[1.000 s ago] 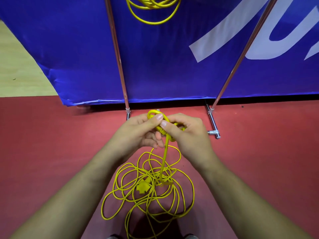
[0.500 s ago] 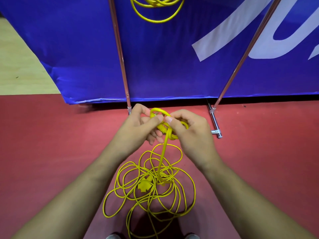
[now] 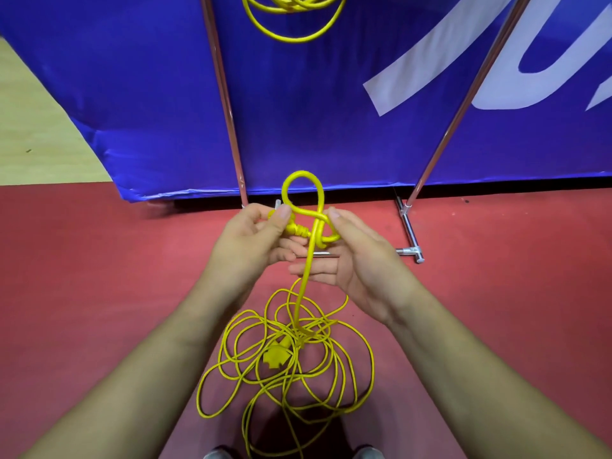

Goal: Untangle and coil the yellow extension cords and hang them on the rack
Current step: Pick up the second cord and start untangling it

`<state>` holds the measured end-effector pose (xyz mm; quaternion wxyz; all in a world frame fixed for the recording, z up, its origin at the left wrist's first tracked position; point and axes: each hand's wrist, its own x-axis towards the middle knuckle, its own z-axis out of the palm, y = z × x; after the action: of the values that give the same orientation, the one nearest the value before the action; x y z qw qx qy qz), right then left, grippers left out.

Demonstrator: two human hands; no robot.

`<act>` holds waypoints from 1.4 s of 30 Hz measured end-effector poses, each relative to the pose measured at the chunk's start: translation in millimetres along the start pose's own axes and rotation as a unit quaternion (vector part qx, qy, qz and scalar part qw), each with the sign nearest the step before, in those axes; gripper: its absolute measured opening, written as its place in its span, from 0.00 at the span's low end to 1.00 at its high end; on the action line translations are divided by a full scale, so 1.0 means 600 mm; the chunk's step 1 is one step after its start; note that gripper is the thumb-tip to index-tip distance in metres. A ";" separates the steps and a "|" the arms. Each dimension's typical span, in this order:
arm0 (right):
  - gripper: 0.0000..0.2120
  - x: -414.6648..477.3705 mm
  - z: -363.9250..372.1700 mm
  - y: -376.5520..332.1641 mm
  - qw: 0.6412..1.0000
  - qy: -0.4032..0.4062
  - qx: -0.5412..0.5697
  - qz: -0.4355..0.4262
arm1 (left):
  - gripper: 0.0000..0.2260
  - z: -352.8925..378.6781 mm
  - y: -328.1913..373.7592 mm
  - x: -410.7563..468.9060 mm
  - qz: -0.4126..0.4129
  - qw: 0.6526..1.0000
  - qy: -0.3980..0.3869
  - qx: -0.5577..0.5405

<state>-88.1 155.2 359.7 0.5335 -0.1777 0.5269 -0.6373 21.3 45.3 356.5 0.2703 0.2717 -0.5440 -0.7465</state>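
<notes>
A yellow extension cord lies in a loose tangle on the red floor between my forearms, its yellow socket end in the middle of the heap. One strand rises from the heap to my hands. My left hand pinches the cord's plug end between thumb and fingers. My right hand has its palm turned up and fingers spread, with a bend of cord hooked over its thumb side. A small upright loop stands above both hands. Another coiled yellow cord hangs at the top edge.
A blue banner stands behind the metal rack, whose two slanted poles come down to chrome feet on the red floor. Pale wooden flooring shows at the far left. My shoe tips sit at the bottom edge.
My hands have drawn apart a little. The right hand has opened out, and the small loop of cord above the hands has grown taller.
</notes>
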 end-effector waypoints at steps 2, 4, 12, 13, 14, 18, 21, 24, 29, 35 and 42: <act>0.14 -0.001 0.002 0.002 1.000 -0.011 -0.004 -0.021 | 0.17 0.001 0.003 -0.001 -0.006 1.000 0.001 -0.007; 0.18 0.001 0.005 0.008 0.998 0.017 -0.018 -0.052 | 0.13 0.004 0.005 -0.002 0.002 1.000 -0.008 -0.014; 0.15 0.007 0.000 0.005 0.997 0.031 -0.045 -0.045 | 0.08 -0.012 -0.006 0.009 -0.010 0.996 0.045 -0.070; 0.15 0.007 -0.007 0.005 0.995 0.023 -0.096 -0.025 | 0.08 -0.019 -0.004 0.013 -0.015 0.993 0.072 -0.094; 0.13 0.006 -0.016 0.005 0.988 0.014 -0.151 -0.002 | 0.08 -0.030 -0.003 0.019 -0.016 0.989 0.096 -0.112; 0.03 0.009 -0.047 0.006 0.976 0.054 -0.210 0.025 | 0.10 -0.064 0.005 0.030 0.006 0.992 0.101 -0.071; 0.05 0.014 -0.048 0.006 0.977 0.069 -0.200 -0.009 | 0.13 -0.048 0.007 0.019 -0.021 0.999 0.024 -0.042; 0.08 0.017 -0.042 0.012 0.973 0.064 -0.219 -0.040 | 0.11 -0.035 0.008 0.018 -0.068 0.995 -0.020 0.070; 0.06 0.016 -0.035 0.019 0.952 0.098 -0.264 -0.117 | 0.21 -0.036 -0.001 0.001 -0.036 0.934 -0.178 0.306; 0.01 0.011 -0.023 0.014 0.958 0.072 -0.246 -0.128 | 0.16 -0.039 -0.011 -0.004 -0.088 0.920 -0.252 0.288; 0.10 0.021 -0.050 0.001 0.937 0.163 -0.292 -0.099 | 0.29 -0.040 -0.009 0.001 0.008 0.874 -0.091 0.478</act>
<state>-116.1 158.7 343.2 0.2992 -0.2707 0.7493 -0.5251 37.1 30.6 345.0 0.0629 0.2942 -0.8587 -0.4150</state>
